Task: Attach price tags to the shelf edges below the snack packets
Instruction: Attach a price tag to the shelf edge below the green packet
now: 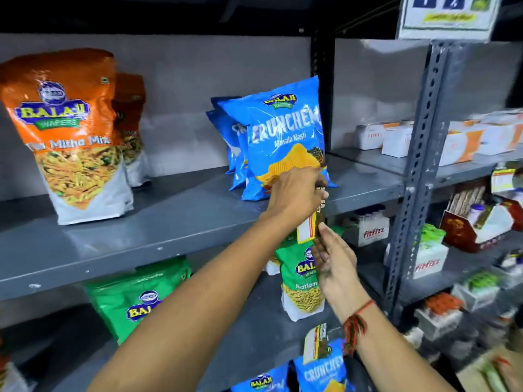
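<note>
A white and yellow price tag hangs at the front edge of the grey shelf, right below the blue Crunchex packets. My left hand pinches the tag's top against the shelf edge. My right hand holds the tag's lower right side with thumb and fingers. Orange Mitha Mix packets stand on the same shelf at the left. Another price tag hangs on the shelf edge lower down.
Green Balaji packets stand on the shelf underneath, more blue packets at the bottom. A grey perforated upright separates a right-hand rack with white and orange boxes. A sign hangs above.
</note>
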